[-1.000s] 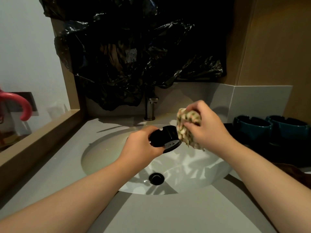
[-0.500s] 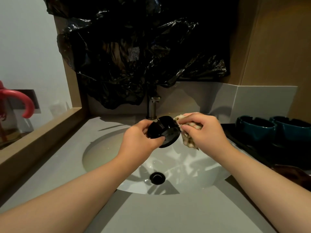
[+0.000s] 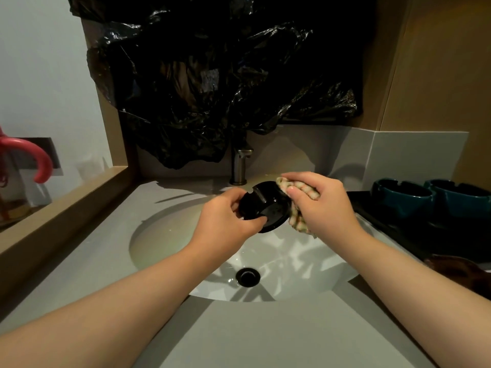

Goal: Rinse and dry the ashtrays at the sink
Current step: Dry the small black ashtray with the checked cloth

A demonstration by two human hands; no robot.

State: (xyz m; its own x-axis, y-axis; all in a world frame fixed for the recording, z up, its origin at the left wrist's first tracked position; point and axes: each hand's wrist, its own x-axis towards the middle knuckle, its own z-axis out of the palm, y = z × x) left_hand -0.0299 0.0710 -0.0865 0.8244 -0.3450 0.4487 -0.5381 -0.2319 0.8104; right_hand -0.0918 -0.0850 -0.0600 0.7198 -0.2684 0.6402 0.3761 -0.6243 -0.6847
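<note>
Black ashtray, floral-patterned cloth, 2 teal ashtrays, white sink.

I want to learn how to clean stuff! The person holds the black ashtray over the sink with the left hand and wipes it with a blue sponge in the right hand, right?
Almost. The head view shows the right hand wiping with a patterned cloth, not a blue sponge. The left hand does hold the black ashtray over the sink.

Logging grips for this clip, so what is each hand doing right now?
Left hand: closed on the black ashtray, held over the sink.
Right hand: closed on the patterned cloth, pressed against the ashtray.
</note>
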